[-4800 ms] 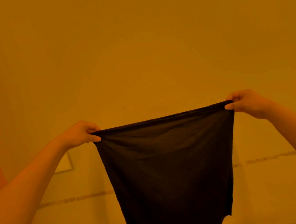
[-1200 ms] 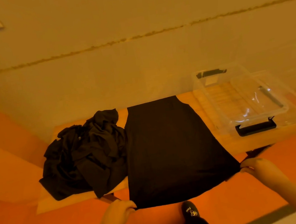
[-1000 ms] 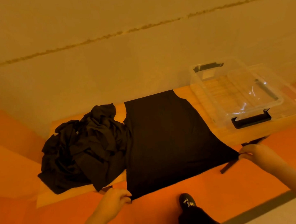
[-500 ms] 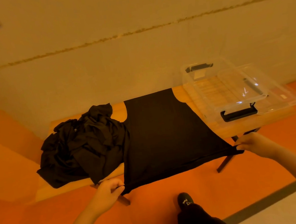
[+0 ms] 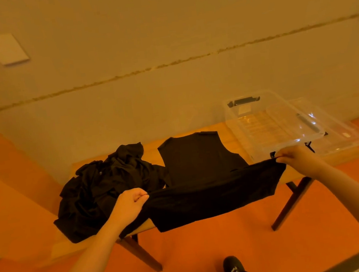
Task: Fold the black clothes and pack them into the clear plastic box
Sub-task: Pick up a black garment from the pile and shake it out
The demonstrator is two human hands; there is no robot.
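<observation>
On the wooden tabletop (image 5: 230, 132) I see the black top (image 5: 200, 162) lying between a black clothes pile (image 5: 103, 187) and the clear plastic box (image 5: 287, 126). My left hand (image 5: 129, 205) and right hand (image 5: 295, 158) each pinch 1 hem corner, lifted.

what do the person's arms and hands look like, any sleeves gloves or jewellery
Both forearms are bare as far as the frame shows: no sleeve reaches into view on either arm. The left hand and the right hand wear no gloves, and no watch, ring or bracelet is visible. Any marks would be too faint to tell in the orange light.
</observation>
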